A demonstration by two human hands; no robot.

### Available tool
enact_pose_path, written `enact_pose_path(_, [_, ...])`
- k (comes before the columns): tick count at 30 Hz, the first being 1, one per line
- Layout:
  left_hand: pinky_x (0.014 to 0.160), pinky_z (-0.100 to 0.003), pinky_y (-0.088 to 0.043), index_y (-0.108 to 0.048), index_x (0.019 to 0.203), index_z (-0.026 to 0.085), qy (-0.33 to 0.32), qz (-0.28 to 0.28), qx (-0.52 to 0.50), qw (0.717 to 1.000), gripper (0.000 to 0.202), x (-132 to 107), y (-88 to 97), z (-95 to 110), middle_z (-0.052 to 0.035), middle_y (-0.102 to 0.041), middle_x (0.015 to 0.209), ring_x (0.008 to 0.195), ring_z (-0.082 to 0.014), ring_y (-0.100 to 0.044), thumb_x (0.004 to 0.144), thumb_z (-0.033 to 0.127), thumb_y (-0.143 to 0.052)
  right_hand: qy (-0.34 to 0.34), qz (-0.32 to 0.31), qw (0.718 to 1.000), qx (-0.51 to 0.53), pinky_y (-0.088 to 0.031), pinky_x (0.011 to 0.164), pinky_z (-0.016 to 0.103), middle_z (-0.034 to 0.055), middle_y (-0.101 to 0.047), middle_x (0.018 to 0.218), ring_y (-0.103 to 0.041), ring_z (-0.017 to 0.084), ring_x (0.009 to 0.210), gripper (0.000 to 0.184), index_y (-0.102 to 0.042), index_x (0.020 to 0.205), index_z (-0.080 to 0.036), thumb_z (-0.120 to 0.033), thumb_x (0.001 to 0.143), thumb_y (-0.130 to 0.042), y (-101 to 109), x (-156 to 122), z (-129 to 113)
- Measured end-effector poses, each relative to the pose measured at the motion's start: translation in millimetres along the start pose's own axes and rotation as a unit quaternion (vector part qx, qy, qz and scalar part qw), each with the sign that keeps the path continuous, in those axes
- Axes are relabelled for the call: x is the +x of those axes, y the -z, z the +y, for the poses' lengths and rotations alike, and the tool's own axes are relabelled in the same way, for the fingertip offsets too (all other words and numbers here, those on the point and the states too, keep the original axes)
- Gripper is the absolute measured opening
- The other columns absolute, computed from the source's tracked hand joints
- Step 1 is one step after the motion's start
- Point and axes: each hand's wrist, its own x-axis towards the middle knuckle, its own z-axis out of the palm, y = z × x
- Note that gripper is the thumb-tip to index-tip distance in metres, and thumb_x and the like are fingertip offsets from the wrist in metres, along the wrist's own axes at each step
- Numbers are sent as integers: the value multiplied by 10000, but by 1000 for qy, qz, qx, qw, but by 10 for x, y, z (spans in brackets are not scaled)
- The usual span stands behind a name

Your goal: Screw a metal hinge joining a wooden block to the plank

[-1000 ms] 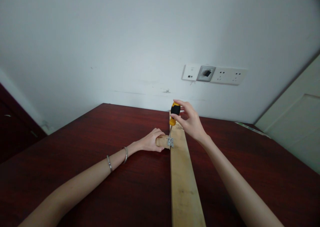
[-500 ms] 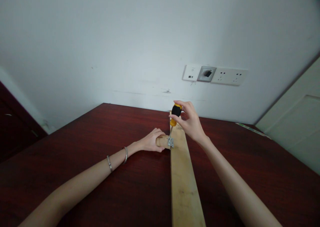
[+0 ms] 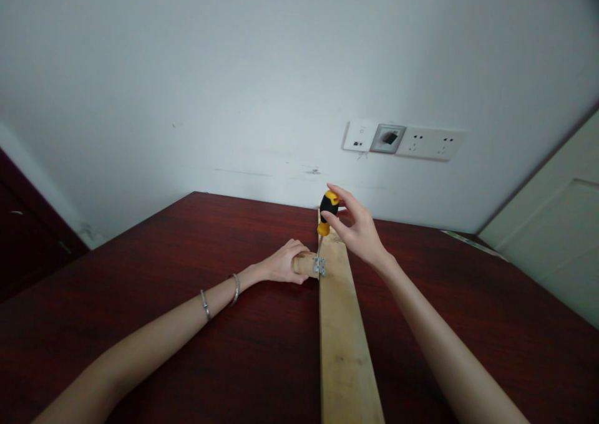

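Note:
My left hand (image 3: 287, 263) grips a small wooden block (image 3: 305, 265) from its left side, fingers on the far edge and thumb on the near one. The block butts against a long wooden board (image 3: 346, 343) that runs away from me. A small metal hinge (image 3: 320, 266) lies across the seam between them. In my right hand (image 3: 358, 227) is a yellow and black screwdriver (image 3: 329, 207), held by its handle between thumb and fingers. It stands tilted, its shaft reaching down to the hinge's block side. The exact tip contact is too small to tell.
The dark red table (image 3: 262, 349) meets a pale wall behind. Sockets and switches (image 3: 405, 141) are set in the wall, right of centre. A flat patterned strip (image 3: 472, 244) lies at the table's far right, beside a pale panel (image 3: 552, 243).
The fingers of my right hand have shifted around the screwdriver's handle, and its top shows more yellow. My left hand, the block and the board have stayed put.

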Motion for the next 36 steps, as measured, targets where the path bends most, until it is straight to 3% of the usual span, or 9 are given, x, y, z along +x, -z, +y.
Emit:
enact_pose_path(10, [912, -391, -444, -569, 1109, 168, 7, 5, 5, 1000, 581, 0, -4, 9, -53, -544, 1022, 991, -235, -507, 572, 211, -788, -7, 12, 1000, -2, -560, 787, 375, 71, -565, 1139, -589, 206, 967, 427, -532, 1254, -299, -329, 838, -626, 14, 7, -35])
enact_pose_path(18, [906, -397, -444, -564, 1130, 176, 6, -5, 4, 1000, 597, -3, -2, -10, -56, -553, 1046, 1000, -241, -506, 579, 222, -789, -6, -36, 999, 27, -546, 861, 410, 66, -565, 1242, -598, 217, 1024, 555, -483, 1337, -309, -154, 810, -560, 84, 16, -39])
enact_pose_path(23, [934, -392, -429, -540, 1216, 200, -16, -5, -1, 1000, 653, -22, 7, -2, -55, -556, 1084, 1018, -235, -487, 606, 203, -773, -8, -17, 999, 37, -556, 861, 413, 63, -519, 1339, -606, 214, 1022, 553, -454, 1353, -329, -210, 829, -584, 49, 26, 15])
enact_pose_path(30, [983, -407, -409, -551, 1266, 255, -17, -22, -4, 1000, 652, -42, 0, -37, -48, -519, 1097, 1058, -230, -487, 650, 223, -764, -35, 13, 999, 37, -583, 763, 357, 70, -508, 1199, -601, 213, 1012, 450, -543, 1225, -314, -333, 795, -673, 14, 13, -17])
enact_pose_path(36, [984, -389, -411, -565, 1280, 259, -26, -19, 7, 999, 656, -45, -12, -73, -47, -497, 1088, 1051, -220, -482, 657, 246, -769, -9, -12, 1000, 24, -551, 858, 400, 68, -553, 1253, -601, 207, 1021, 426, -518, 1287, -317, -259, 867, -560, 64, 13, -53])
